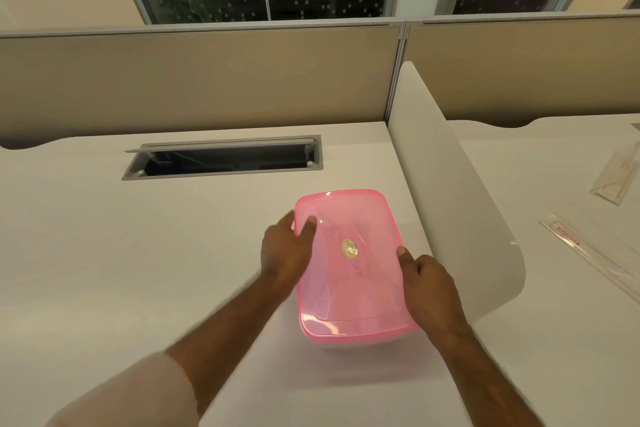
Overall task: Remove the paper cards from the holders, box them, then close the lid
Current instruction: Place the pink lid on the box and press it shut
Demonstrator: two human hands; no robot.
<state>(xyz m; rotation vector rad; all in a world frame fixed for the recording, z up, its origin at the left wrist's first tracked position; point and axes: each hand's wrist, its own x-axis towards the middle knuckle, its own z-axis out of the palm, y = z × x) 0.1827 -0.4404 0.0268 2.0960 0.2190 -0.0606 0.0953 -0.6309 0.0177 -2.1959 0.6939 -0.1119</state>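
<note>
Inspector: Nearest the camera, two bare forearms reach in over the white desk (104,236). The left hand (285,253) lies on the left edge of the pink lid (349,263), fingers spread, one fingertip over the rim onto the top. The right hand (431,288) sits against the lid's right edge, fingers curled, thumb touching the rim.

Clerk: And the box itself?

Inspector: The box (346,345) shows only as a pale strip under the lid's near edge. It stands close to the white side divider (450,184). No cards or holders can be seen; the tinted lid hides any contents.

Clerk: Risks from here?

Inspector: In his judgement, uneven pressing could leave one corner unseated, since neither hand covers the far corners. A push from the left hand could also slide the box into the divider. The left hand is blurred, so its contact is uncertain.

Clerk: Further back?

Inspector: An open cable tray (221,158), then the beige partition (194,80). Clear rulers (588,243) lie on the neighbouring desk, well apart.
</note>
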